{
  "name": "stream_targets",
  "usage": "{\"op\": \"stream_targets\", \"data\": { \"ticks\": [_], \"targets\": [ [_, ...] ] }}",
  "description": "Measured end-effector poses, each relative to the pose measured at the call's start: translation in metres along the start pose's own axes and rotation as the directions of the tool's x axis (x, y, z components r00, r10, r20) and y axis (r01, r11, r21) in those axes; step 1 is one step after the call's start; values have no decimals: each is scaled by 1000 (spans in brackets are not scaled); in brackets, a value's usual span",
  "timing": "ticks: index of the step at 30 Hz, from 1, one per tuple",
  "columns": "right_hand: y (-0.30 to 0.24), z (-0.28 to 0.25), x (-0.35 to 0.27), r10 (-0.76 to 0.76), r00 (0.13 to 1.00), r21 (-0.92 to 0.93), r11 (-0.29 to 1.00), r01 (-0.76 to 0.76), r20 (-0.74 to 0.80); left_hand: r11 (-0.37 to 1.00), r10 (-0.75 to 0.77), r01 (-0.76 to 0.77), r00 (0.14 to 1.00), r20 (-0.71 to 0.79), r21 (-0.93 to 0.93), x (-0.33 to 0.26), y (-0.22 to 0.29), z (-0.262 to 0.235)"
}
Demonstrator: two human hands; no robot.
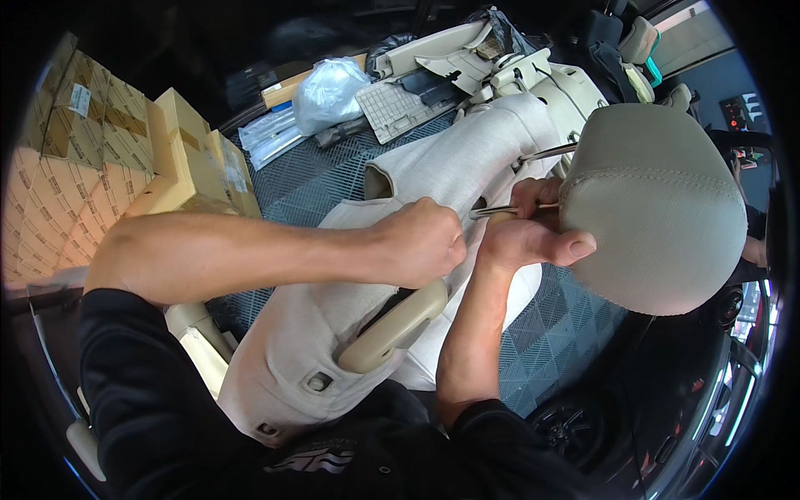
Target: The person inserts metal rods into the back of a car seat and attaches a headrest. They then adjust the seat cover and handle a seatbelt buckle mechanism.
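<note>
A grey-beige leather headrest (654,217) with visible stitching is held on its side at the right. Its metal posts (546,154) point left toward the top of a car seat (467,158) in a pale fabric cover. My right hand (533,233) is closed around the near post by the headrest's underside, with the thumb lying out along it. Over the seat back, my left hand (421,243) is closed in a fist; whatever lies inside it is hidden. Below that fist, a beige armrest (396,327) sticks out through an opening in the cover.
Cardboard boxes (179,137) are stacked at the left. Beyond the seat lie a clear plastic bag (332,93), plastic trim panels (400,108) and other beige seat parts (567,92) on grey ribbed floor tiles (292,187). A dark car (667,392) stands close on the right.
</note>
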State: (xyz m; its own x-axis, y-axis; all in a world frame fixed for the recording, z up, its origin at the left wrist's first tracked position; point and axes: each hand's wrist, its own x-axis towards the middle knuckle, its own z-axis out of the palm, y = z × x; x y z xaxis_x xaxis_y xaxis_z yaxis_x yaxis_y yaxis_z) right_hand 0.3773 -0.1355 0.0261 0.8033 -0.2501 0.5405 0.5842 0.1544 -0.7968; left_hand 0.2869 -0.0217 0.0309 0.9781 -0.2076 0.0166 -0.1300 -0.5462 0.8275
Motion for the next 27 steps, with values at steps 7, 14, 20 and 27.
{"op": "stream_targets", "data": {
  "ticks": [7,14,20,27],
  "targets": [
    [7,3,-10,-34,999,12,999,34,36,1000,-4,4,1000,13,-11,1,0,-5],
    [6,8,-14,-4,999,13,1000,4,40,996,61,-64,996,61,65,2,-1,-3],
    [-3,-11,4,26,997,76,997,-31,67,996,-22,23,1000,21,-85,0,-2,-2],
    [-16,-12,17,76,994,84,994,-69,-76,999,45,-45,999,28,-17,1,-5,7]
  ]
}}
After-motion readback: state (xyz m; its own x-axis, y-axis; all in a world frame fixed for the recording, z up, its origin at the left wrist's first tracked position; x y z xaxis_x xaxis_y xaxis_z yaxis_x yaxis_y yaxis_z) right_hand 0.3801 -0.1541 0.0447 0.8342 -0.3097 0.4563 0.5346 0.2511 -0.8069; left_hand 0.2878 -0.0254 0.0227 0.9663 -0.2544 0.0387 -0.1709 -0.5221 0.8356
